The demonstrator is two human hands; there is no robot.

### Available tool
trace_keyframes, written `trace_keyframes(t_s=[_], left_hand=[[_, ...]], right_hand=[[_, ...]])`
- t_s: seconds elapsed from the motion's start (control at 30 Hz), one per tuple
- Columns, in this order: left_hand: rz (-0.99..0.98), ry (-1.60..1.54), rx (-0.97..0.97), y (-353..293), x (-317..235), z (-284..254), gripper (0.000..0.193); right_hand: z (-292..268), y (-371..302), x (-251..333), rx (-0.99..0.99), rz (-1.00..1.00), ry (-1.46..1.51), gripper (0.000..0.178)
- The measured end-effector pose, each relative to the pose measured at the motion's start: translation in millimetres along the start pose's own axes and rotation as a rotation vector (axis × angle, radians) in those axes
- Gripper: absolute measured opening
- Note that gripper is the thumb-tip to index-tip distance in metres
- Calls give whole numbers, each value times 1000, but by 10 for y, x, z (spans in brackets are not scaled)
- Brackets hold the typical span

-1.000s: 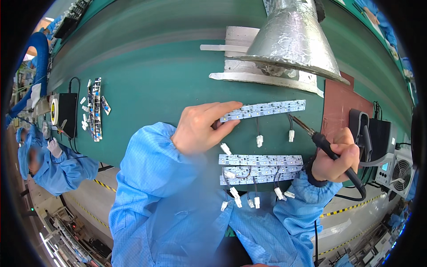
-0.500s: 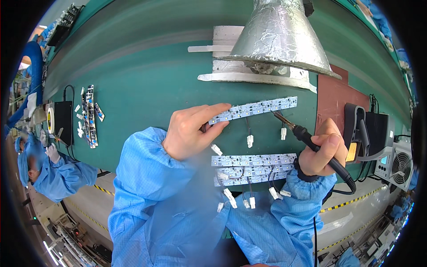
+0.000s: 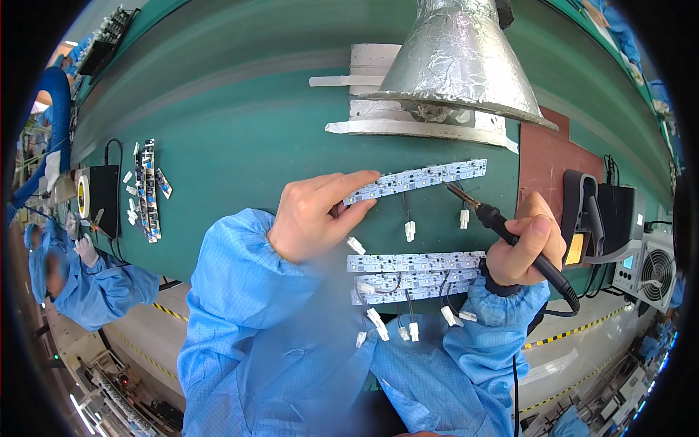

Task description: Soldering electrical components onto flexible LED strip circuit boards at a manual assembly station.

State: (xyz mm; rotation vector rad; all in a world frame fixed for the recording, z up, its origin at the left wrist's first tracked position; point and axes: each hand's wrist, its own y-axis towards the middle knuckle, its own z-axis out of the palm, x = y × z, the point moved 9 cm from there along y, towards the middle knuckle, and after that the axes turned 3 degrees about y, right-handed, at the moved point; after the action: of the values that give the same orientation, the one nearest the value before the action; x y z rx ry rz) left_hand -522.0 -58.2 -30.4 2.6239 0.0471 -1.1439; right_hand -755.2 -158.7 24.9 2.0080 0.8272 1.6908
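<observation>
Between thumb and fingers, my left hand (image 3: 320,211) grips the left end of a long white circuit board strip (image 3: 422,178), which slants up to the right. Thin wires with white connectors (image 3: 410,231) hang from its lower edge. A black-handled soldering iron (image 3: 520,234) is held in my right hand (image 3: 528,244), its tip pointing up-left at the strip's lower edge; whether it touches cannot be made out. Nearer to me lie several more circuit board strips (image 3: 415,262) in a stack, their wired white connectors trailing toward my blue sleeves.
A foil-covered fume hood (image 3: 462,62) stands beyond the strip. To the right are a soldering iron stand (image 3: 582,218), a brown mat (image 3: 539,164) and a fan unit (image 3: 655,273). Other boards (image 3: 149,189) lie at the left, where a co-worker (image 3: 91,280) in blue sits.
Almost nothing differs. My right hand and the iron's handle have shifted very slightly left, while the tip stays near the same spot on the strip.
</observation>
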Motion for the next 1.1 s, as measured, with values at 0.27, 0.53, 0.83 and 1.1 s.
trace_keyframes(t_s=[0.27, 0.53, 0.83, 1.1], left_hand=[[1, -13, 4, 4, -8, 1, 36], [-7, -13, 11, 0, 4, 1, 35], [-115, -57, 19, -22, 88, -49, 34], [-154, -43, 27, -35, 129, -23, 34]], right_hand=[[12, 15, 22, 11, -27, -6, 42], [-261, -34, -86, -269, -3, -36, 42], [-559, 86, -253, -425, 121, -105, 44], [-536, 80, -317, -326, 144, -107, 41]])
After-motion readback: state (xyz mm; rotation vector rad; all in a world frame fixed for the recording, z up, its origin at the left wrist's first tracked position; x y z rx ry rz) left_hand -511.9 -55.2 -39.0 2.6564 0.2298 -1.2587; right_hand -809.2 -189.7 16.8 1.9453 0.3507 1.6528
